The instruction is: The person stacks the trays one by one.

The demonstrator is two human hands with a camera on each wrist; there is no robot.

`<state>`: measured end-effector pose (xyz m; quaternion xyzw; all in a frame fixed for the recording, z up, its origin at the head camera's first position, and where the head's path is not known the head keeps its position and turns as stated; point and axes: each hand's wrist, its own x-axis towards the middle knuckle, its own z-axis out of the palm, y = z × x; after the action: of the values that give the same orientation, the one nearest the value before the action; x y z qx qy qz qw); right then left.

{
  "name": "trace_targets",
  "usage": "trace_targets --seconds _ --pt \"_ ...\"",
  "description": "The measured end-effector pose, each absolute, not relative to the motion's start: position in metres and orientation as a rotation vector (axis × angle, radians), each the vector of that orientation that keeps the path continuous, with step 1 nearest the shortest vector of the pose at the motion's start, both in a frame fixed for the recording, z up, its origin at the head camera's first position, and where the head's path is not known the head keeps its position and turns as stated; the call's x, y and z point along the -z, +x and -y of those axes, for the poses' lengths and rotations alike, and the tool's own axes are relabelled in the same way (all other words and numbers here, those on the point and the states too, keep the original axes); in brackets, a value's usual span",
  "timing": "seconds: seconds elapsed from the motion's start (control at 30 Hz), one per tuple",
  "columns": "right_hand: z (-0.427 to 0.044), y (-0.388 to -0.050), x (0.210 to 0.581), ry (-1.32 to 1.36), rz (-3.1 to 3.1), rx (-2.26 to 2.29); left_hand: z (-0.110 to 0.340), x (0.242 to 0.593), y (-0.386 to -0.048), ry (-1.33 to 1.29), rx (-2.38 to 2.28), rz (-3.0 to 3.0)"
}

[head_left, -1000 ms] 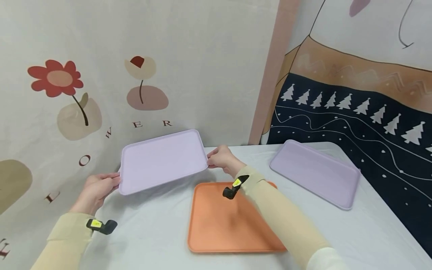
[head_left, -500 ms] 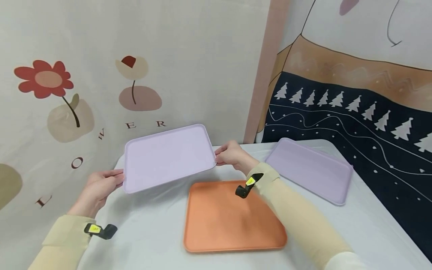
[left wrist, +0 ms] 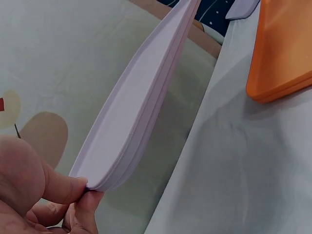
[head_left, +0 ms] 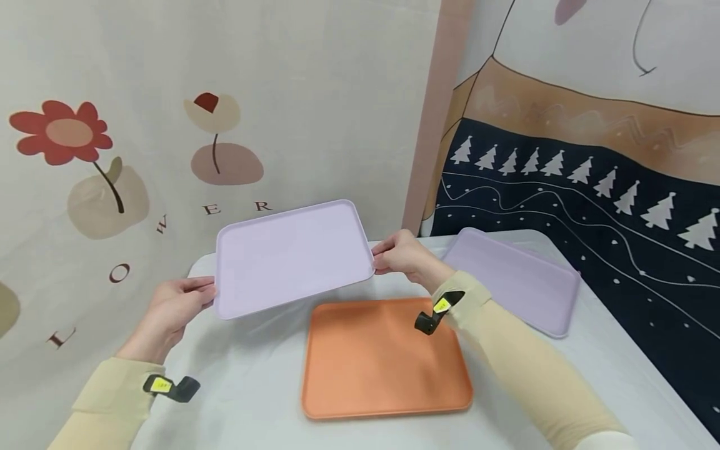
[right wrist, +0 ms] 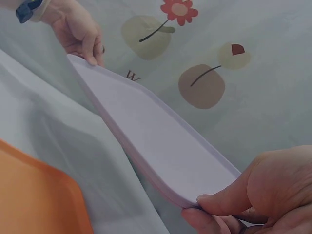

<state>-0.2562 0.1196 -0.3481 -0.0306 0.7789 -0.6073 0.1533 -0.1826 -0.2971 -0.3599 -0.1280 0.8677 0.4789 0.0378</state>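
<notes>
I am holding a pale purple tray (head_left: 295, 259) above the far left part of the worktop (head_left: 242, 400), apart from the cloth below it. My left grip (head_left: 171, 309) is pinching its left edge near the corner, the thumb lying on the rim and fingers tucking underneath. My right grip (head_left: 407, 256) is pinching its right edge in the same way, near the near right corner. The tray is tilting, its inside facing me and its right end showing higher than its left in the head view. Along its side, the left wrist view is showing several layered lines; I cannot tell whether more than one tray is making them.

An orange tray (head_left: 382, 362) is lying flat on the white cloth, nearer to me and to the right of the held one. Another purple tray (head_left: 520, 281) is resting at the far right, sitting at a slant, partly hiding behind my right sleeve (head_left: 523, 369). A pale wall cloth (head_left: 320, 125) with printed flowers is hanging behind the held tray, and a dark panel with white trees (head_left: 562, 200) is standing out at the far right.
</notes>
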Motion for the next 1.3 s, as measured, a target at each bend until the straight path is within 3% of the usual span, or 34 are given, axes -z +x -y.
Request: trace_targets --seconds 1.3 --pt "-0.205 -0.207 0.324 -0.095 -2.269 1.737 0.233 0.333 -0.172 -0.128 -1.583 -2.653"
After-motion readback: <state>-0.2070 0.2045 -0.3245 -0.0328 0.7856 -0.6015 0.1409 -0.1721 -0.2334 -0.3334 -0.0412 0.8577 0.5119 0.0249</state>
